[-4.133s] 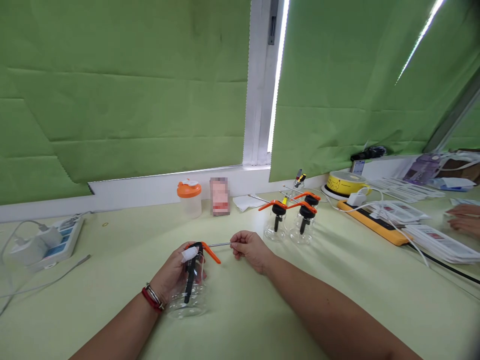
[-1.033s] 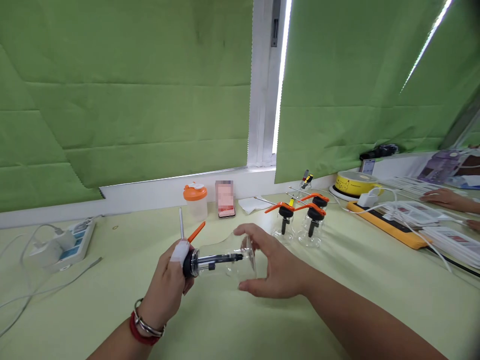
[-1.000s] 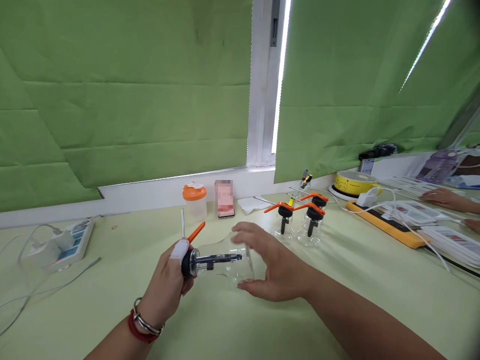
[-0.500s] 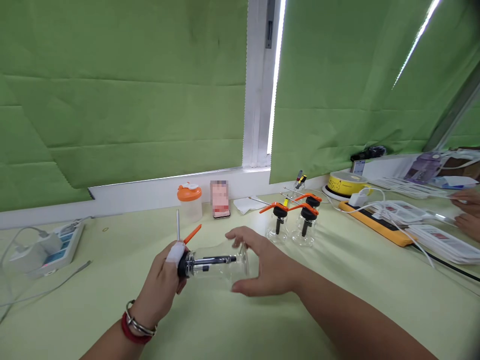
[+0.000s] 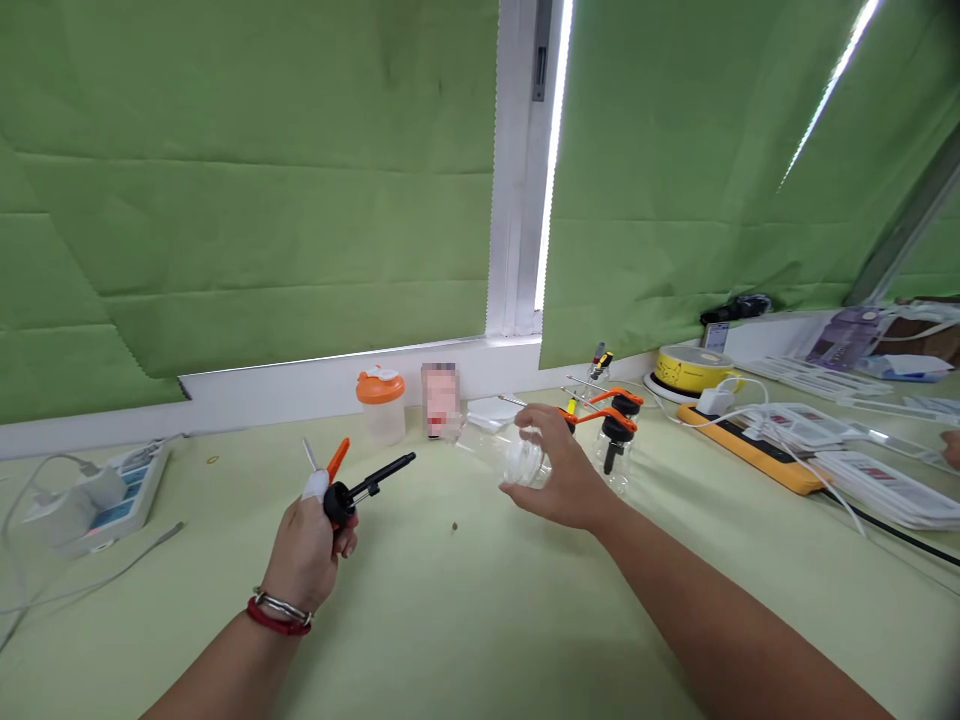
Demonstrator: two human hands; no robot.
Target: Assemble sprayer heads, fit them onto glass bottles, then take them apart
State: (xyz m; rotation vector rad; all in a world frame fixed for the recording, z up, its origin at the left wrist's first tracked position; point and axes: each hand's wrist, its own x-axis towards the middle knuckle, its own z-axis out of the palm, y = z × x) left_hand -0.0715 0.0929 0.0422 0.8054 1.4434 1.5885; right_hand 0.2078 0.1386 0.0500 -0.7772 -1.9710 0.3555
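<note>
My left hand [image 5: 306, 535] is closed around a dispenser top [image 5: 341, 503] with a black cap, an orange lever, a thin metal spout and a black tube pointing up to the right. My right hand [image 5: 559, 470] grips a clear glass bottle [image 5: 487, 450], tilted on its side and blurred by motion. Bottle and top are apart. Just behind my right hand stand similar glass bottles with black caps [image 5: 618, 428] and orange levers. My right hand partly hides one of them.
An orange-lidded cup [image 5: 382, 408], a phone [image 5: 441, 397] and white paper [image 5: 491, 412] stand or lie by the wall. Power strips lie left [image 5: 124, 500] and right [image 5: 750, 447]. White flat cases [image 5: 889, 485] and another person's hand [image 5: 951, 450] are far right. A small dark speck [image 5: 454, 526] lies mid-table.
The glass bottle has come off the dispenser top and moved right and away with my right hand. My left hand has shifted slightly left with the top. The other person's hand has mostly left view.
</note>
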